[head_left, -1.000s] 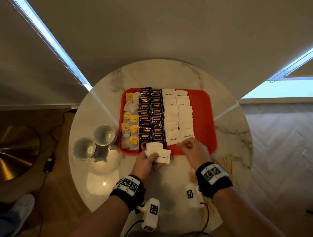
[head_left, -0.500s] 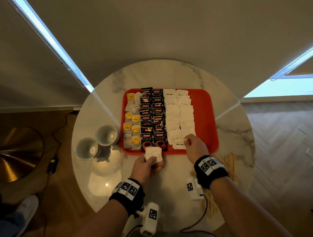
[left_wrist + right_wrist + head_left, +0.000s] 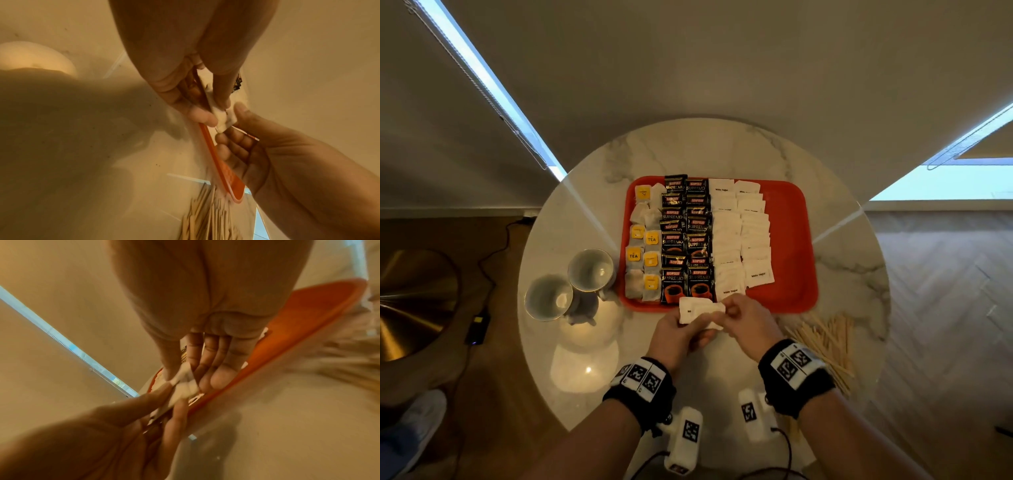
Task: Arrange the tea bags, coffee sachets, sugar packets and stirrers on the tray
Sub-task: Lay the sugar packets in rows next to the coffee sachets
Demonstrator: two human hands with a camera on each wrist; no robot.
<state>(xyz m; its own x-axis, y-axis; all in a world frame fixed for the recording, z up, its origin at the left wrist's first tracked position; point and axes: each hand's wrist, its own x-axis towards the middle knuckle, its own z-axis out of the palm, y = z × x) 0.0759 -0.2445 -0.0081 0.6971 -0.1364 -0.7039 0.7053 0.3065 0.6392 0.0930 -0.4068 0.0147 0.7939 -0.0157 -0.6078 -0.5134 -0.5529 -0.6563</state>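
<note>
A red tray (image 3: 791,240) on the round marble table holds columns of tea bags (image 3: 643,246), black coffee sachets (image 3: 685,240) and white sugar packets (image 3: 739,240). Just in front of the tray's near rim, my left hand (image 3: 681,329) grips a small stack of white sugar packets (image 3: 698,308). My right hand (image 3: 739,313) pinches the right end of that stack between thumb and fingers. Both wrist views show the packets (image 3: 223,117) (image 3: 185,382) pinched by both hands beside the tray rim (image 3: 218,162) (image 3: 287,340). Wooden stirrers (image 3: 825,339) lie loose on the table to the right of my right wrist.
Two grey cups (image 3: 571,284) stand on the table left of the tray. The tray's right part (image 3: 787,212) is bare red. The table edge curves close behind my wrists. A cable and a gold lamp base (image 3: 410,305) lie on the floor at left.
My right hand left the sugar row on the tray and came back left to the stack in my left hand, now pinching it. The left hand stayed near the tray's front rim.
</note>
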